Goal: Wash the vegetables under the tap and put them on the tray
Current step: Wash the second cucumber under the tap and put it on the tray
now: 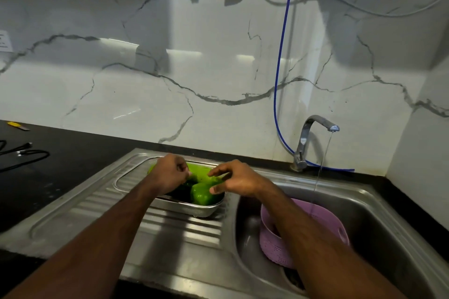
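You have two bare hands, left [170,172] and right [237,181], over one rectangular steel tray [194,209] holding at least two glossy green peppers [202,193]. There is one lilac plastic colander [303,233], one chrome tap [308,141], one steel sink [379,223] and one yellow-handled knife [18,126].

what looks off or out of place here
The tap runs with nothing held under it; its stream falls onto the tilted purple colander in the sink basin, while both hands are over the tray of green peppers.

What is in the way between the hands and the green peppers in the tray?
Nothing visible. Both the left hand and right hand are right over the green peppers in the steel tray.
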{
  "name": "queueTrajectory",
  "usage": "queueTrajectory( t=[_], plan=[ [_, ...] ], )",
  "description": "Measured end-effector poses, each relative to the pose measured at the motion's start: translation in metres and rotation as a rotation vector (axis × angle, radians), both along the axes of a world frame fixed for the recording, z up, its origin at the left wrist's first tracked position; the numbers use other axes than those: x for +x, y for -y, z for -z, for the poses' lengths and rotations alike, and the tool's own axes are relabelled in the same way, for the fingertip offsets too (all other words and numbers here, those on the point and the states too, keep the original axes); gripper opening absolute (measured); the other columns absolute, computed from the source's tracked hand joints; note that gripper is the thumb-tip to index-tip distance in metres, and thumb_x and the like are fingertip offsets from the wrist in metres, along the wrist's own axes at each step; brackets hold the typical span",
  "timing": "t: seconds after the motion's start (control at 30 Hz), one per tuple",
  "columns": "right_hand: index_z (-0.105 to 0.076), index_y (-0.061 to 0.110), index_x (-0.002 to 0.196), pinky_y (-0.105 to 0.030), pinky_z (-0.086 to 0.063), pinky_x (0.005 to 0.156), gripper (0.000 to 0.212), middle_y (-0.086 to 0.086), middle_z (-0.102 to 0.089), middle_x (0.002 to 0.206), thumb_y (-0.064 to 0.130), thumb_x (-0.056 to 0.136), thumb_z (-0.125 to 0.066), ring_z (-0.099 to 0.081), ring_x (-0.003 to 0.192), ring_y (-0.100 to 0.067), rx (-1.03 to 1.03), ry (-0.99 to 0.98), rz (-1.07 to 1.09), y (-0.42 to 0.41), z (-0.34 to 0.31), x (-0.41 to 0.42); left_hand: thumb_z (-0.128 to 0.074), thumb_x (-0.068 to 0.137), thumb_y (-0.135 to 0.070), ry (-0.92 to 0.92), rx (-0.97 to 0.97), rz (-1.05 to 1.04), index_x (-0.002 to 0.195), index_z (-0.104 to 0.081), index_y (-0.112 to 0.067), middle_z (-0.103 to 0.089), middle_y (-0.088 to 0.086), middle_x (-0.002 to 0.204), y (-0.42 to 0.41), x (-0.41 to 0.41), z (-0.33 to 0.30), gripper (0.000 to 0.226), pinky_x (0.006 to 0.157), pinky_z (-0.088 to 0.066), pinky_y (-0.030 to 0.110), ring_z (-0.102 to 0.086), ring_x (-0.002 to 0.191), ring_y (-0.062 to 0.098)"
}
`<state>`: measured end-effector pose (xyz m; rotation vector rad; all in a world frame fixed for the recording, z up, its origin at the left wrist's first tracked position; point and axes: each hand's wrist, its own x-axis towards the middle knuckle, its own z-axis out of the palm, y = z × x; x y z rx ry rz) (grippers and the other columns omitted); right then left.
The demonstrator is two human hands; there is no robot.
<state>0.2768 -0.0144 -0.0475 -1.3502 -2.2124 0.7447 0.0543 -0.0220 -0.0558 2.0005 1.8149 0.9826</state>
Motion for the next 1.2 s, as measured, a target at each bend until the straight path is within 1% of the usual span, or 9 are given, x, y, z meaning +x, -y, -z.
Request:
queueTrajectory(
  t=[0.23,0.33,0.4,0.5,0.63,0.8,0.97,1.03,1.2],
  plan=[
    [-0.079,0.024,0.097,-0.035,-0.060,0.090,0.023,0.000,-0.077,0.101,0.011,0.078,-0.084,-0.072,0.094,-0.013,0.102,-0.183,0.261,-0.008,0.008,0.059,-0.074,0.084,-0.018,0.039,0.144,0.101,0.074,-0.072,-0.014,-0.063,-0.009,0.064,-0.015,0.071,-0.022,0.011,0.052,-0.036,0.008,-0.058,0.062,0.004],
    [-0.075,0.029,0.087,-0.029,-0.060,0.084,0.023,0.005,-0.075,0.096,0.008,0.081,-0.081,-0.071,0.092,-0.013,0.123,-0.189,0.368,-0.010,0.016,0.099,-0.074,0.084,-0.021,0.070,0.182,0.158,0.077,-0.073,-0.013,-0.064,-0.007,0.066,-0.026,0.118,-0.029,0.011,0.056,-0.039,0.015,-0.057,0.063,0.001],
    [-0.074,0.027,0.088,-0.025,-0.058,0.081,0.024,0.006,-0.074,0.095,0.003,0.083,-0.076,-0.070,0.092,-0.011,0.118,-0.197,0.442,-0.011,0.023,0.126,-0.075,0.084,-0.022,0.105,0.193,0.215,0.078,-0.073,-0.012,-0.064,-0.007,0.066,-0.032,0.151,-0.029,0.012,0.053,-0.036,0.006,-0.056,0.062,0.000],
    [-0.075,0.018,0.091,-0.016,-0.050,0.074,0.024,0.006,-0.073,0.092,-0.004,0.086,-0.067,-0.066,0.088,-0.005,0.122,-0.198,0.553,-0.006,0.037,0.164,-0.076,0.084,-0.017,0.198,0.144,0.279,0.076,-0.072,-0.010,-0.060,-0.009,0.059,-0.038,0.201,-0.013,0.011,0.051,-0.038,0.005,-0.053,0.056,-0.002],
    [-0.076,0.021,0.083,-0.024,-0.054,0.082,0.027,0.007,-0.073,0.084,-0.005,0.085,-0.067,-0.065,0.082,-0.003,0.119,-0.184,0.687,-0.006,0.067,0.203,-0.075,0.084,-0.014,0.305,0.028,0.304,0.074,-0.071,-0.009,-0.062,-0.003,0.061,-0.044,0.259,0.034,0.012,0.051,-0.037,0.010,-0.052,0.055,0.005],
    [-0.070,0.024,0.074,-0.029,-0.054,0.082,0.028,0.002,-0.073,0.083,0.000,0.087,-0.063,-0.068,0.085,-0.015,0.023,-0.086,0.767,-0.020,0.100,0.233,-0.072,0.085,-0.012,0.477,-0.129,0.172,0.077,-0.072,-0.005,-0.065,-0.002,0.067,-0.054,0.305,0.091,0.011,0.061,-0.042,0.018,-0.059,0.066,0.009],
    [-0.074,0.017,0.097,-0.033,-0.056,0.082,0.013,-0.008,-0.075,0.101,0.015,0.090,-0.063,-0.070,0.093,-0.023,-0.104,0.117,0.780,-0.039,0.145,0.239,-0.069,0.081,-0.012,0.402,-0.213,0.109,0.070,-0.068,-0.009,-0.067,0.003,0.069,-0.068,0.317,0.132,0.011,0.068,-0.051,0.031,-0.067,0.076,0.025],
    [-0.072,0.015,0.114,-0.031,-0.052,0.092,0.023,-0.008,-0.072,0.115,0.025,0.095,-0.063,-0.067,0.107,-0.023,-0.160,0.211,0.708,-0.049,0.167,0.239,-0.069,0.081,-0.009,0.358,-0.230,0.129,0.073,-0.070,-0.006,-0.071,0.008,0.073,-0.079,0.318,0.145,0.009,0.073,-0.055,0.037,-0.068,0.077,0.027],
    [-0.063,0.005,0.131,-0.035,-0.047,0.099,0.041,-0.017,-0.064,0.133,0.017,0.092,-0.067,-0.058,0.127,-0.034,-0.343,0.342,0.590,-0.056,0.200,0.238,-0.069,0.080,-0.010,0.410,-0.272,0.079,0.075,-0.072,-0.003,-0.072,0.012,0.075,-0.094,0.313,0.164,0.008,0.076,-0.057,0.038,-0.068,0.078,0.029]
  ],
)
